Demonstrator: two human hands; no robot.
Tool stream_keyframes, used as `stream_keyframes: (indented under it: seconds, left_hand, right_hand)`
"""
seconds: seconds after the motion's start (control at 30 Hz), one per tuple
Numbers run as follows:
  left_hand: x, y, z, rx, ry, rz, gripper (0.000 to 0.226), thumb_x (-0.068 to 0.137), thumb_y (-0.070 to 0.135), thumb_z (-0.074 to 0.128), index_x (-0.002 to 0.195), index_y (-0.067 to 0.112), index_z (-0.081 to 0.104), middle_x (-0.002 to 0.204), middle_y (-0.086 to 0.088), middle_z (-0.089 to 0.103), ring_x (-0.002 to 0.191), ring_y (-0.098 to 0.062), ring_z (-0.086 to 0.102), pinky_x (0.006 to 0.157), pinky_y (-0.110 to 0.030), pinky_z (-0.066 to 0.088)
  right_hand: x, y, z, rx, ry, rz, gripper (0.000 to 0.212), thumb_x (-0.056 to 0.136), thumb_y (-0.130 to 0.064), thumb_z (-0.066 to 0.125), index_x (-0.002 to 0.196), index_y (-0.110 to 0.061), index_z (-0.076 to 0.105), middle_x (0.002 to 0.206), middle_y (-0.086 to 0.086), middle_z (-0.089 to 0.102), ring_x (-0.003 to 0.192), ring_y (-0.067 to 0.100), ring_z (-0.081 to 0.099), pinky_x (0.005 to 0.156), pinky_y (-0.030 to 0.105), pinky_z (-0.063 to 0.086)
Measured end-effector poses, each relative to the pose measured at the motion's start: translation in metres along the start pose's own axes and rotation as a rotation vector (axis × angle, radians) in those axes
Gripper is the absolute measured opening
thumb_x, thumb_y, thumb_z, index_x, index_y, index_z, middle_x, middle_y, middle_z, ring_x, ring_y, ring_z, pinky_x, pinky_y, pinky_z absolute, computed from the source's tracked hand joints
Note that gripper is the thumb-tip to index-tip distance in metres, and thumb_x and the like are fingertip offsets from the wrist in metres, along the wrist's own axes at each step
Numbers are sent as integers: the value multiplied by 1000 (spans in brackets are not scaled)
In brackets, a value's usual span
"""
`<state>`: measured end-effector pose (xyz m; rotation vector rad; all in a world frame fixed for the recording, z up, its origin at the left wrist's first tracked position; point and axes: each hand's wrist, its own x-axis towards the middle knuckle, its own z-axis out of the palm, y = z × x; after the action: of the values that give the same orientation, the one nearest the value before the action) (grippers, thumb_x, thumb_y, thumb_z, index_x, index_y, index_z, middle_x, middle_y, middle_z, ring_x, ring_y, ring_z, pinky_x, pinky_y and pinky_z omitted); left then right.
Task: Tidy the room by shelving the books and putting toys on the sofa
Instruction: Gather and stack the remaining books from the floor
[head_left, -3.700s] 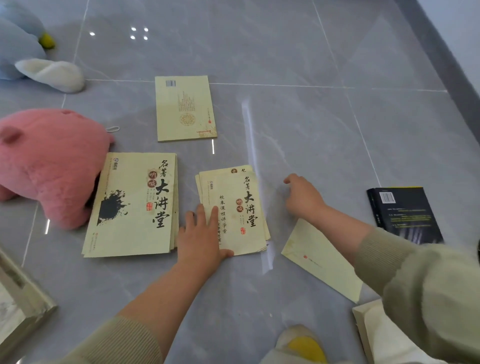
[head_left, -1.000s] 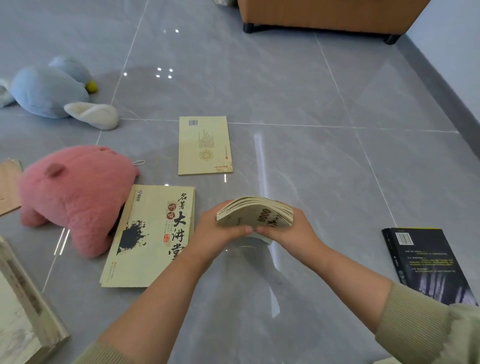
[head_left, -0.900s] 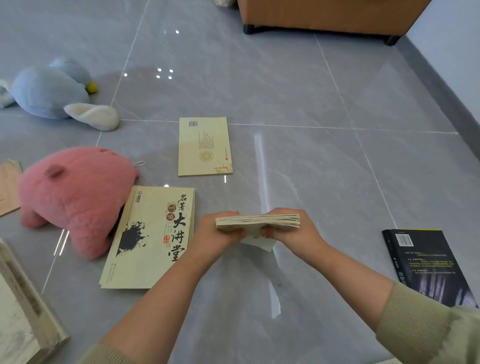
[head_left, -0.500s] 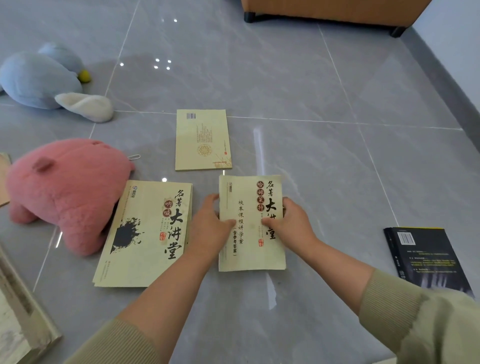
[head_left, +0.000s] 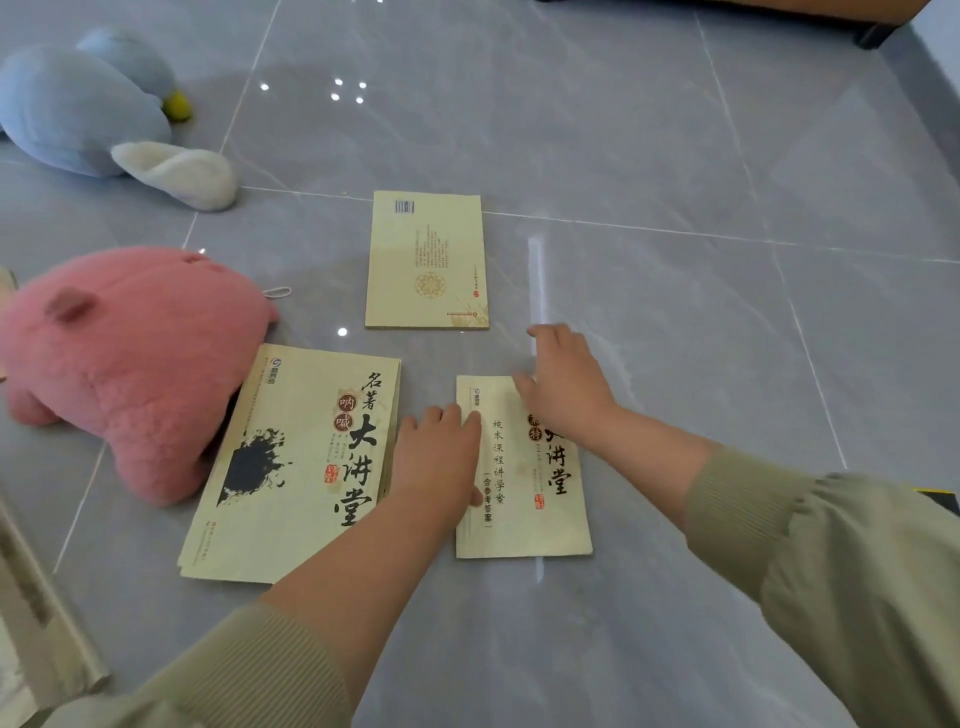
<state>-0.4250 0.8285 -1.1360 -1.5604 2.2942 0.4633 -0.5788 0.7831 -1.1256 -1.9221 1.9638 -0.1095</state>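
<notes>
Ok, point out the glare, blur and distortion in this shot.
Head view: the glossy floor mirrors bright light spots right of the blue plush and a pale vertical streak beyond the right hand; same view, that hand is slightly motion-blurred, while the small book under it reads sharp; same view, grout lines bend slightly, wide-lens distortion.

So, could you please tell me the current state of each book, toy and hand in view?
small booklet: closed, front cover up, flat on the floor, under both hands
large book: closed, front cover up, on the floor
far book: closed, back cover up, on the floor, untouched
pink plush: lying on the floor
blue plush: lying on the floor
left hand: flat on the booklet's left edge
right hand: fingers relaxed, resting on its upper right
</notes>
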Motion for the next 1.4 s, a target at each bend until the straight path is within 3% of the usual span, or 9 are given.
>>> stream_keyframes:
  seconds: [0.23, 0.43, 0.57, 0.7, 0.87, 1.03, 1.13, 1.23, 1.4]
  left_hand:
    - [2, -4, 3, -64, 7, -6, 93, 74, 46, 74, 145, 17, 22, 133, -4, 38, 127, -22, 35, 96, -35, 38]
    - [1, -3, 4, -75, 14, -14, 91, 76, 42, 73, 145, 15, 21, 132, -4, 37, 127, -22, 34, 91, -34, 41]
    - [1, 0, 4, -82, 17, -32, 88, 78, 41, 72, 145, 15, 21, 134, -4, 36, 127, -22, 34, 92, -34, 41]
    - [2, 5, 2, -59, 18, -50, 86, 79, 42, 72, 144, 15, 23, 132, -5, 37, 120, -23, 39, 89, -33, 40]
    - [2, 8, 2, -60, -1, -64, 90, 78, 43, 72, 146, 16, 19, 133, -4, 35, 116, -23, 42, 84, -33, 42]
    - [1, 9, 5, -26, 13, -82, 91, 80, 47, 68, 148, 18, 14, 132, -5, 37, 117, -23, 42, 84, -31, 41]
    - [0, 9, 3, 20, 2, -90, 93, 81, 53, 65, 149, 20, 11, 134, -5, 35, 120, -23, 40, 87, -33, 41]
    - [-5, 8, -1, -22, 36, -81, 87, 81, 53, 64, 147, 20, 17, 134, -4, 35, 120, -23, 40, 91, -33, 41]
    - [-18, -1, -10, -568, 278, -170, 53, 93, 30, 54, 141, 16, 37, 133, -3, 42, 119, -22, 47, 94, -32, 41]
  right_hand:
    - [79, -29, 19, -243, -221, -334, 56, 100, -38, 36, 151, -24, 17, 160, 2, 7, 147, 24, 7, 118, 44, 11]
    - [85, -7, 25, -300, -43, -405, 40, 100, -38, 31, 129, -16, 50, 136, 1, 47, 128, 22, 39, 107, 45, 24]
    - [78, 28, 9, -58, 117, -138, 28, 95, -33, 49, 86, -8, 57, 89, 5, 56, 100, 27, 52, 73, 33, 37]
    - [74, 42, 0, 40, 125, 303, 59, 77, -45, 72, 119, -9, 51, 120, 10, 50, 115, 28, 45, 88, 36, 40]
    - [82, 42, -6, 255, -21, 616, 70, 70, -41, 80, 121, -8, 46, 126, 10, 53, 118, 29, 50, 89, 37, 46]
    - [76, 39, -12, 481, -43, 669, 14, 85, -19, 64, 94, -9, 59, 101, 7, 64, 87, 22, 59, 66, 27, 44]
    - [71, 32, -24, 840, -38, 751, 11, 86, -6, 61, 96, -2, 62, 78, 11, 63, 56, 20, 54, 46, 25, 41]
    - [64, 23, -42, 1118, -37, 723, 4, 88, 2, 58, 91, 1, 57, 72, 12, 57, 50, 17, 48, 41, 24, 39]
    - [36, 17, -60, 1331, -87, 593, 7, 93, 1, 52, 96, -2, 58, 77, 10, 55, 54, 14, 44, 39, 18, 40]
